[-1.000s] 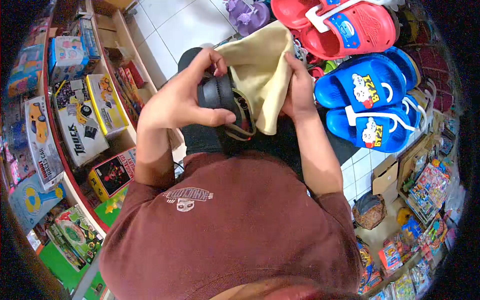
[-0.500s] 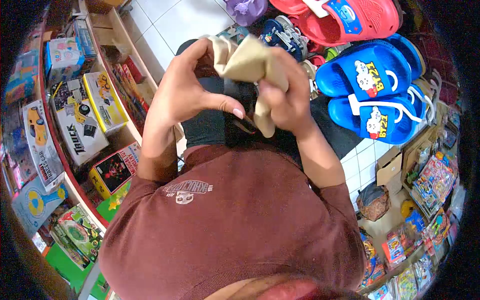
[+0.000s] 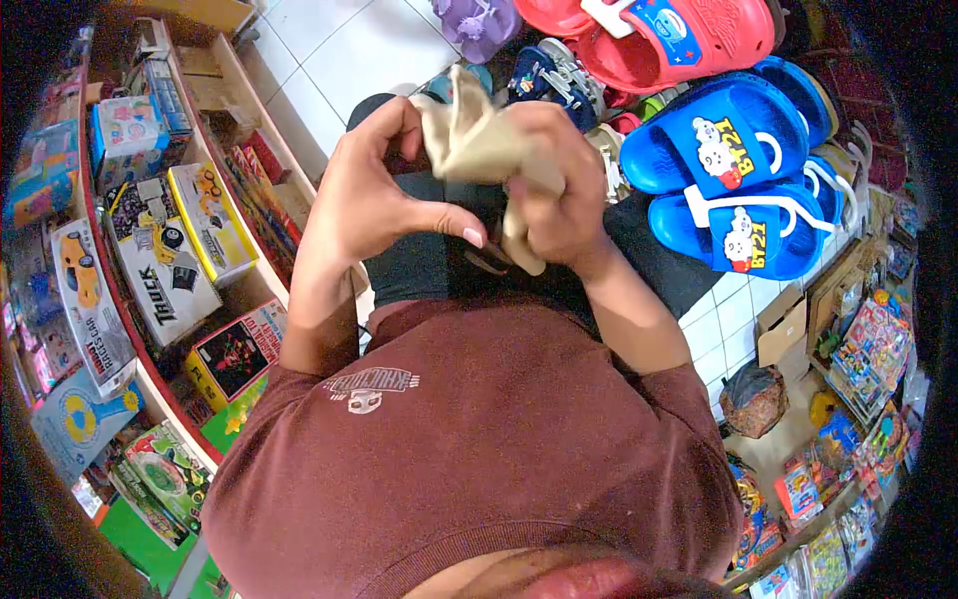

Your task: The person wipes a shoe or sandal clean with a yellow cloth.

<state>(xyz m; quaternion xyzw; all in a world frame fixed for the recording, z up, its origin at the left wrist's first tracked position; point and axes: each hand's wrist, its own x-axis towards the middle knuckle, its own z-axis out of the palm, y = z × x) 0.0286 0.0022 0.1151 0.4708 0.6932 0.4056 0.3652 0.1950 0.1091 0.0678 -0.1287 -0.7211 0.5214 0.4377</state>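
My right hand (image 3: 569, 190) is closed around a folded piece of beige cloth (image 3: 484, 145), which is creased and partly blurred. One end of this cloth hangs below my right fingers, and its other end reaches toward my left fingers. My left hand (image 3: 374, 195) is curved, its fingers bent beside the cloth and its thumb stretched toward the right hand. Between the hands is a dark area with a thin brownish edge below the thumb; I cannot make out what it is. Both hands are above my dark-clothed legs (image 3: 409, 265).
Blue slippers (image 3: 714, 150) and a red clog (image 3: 679, 45) are at the upper right, with purple footwear (image 3: 479, 25) nearby. Shelves with boxed toys, including a truck box (image 3: 165, 260), line the left. Packaged toys (image 3: 868, 344) and a dark bag (image 3: 753, 399) are on the right.
The cloth has shifted a little between my hands, its upper corner now pointing up. My right hand has moved slightly left; the left hand keeps nearly the same pose. The view has shifted slightly.
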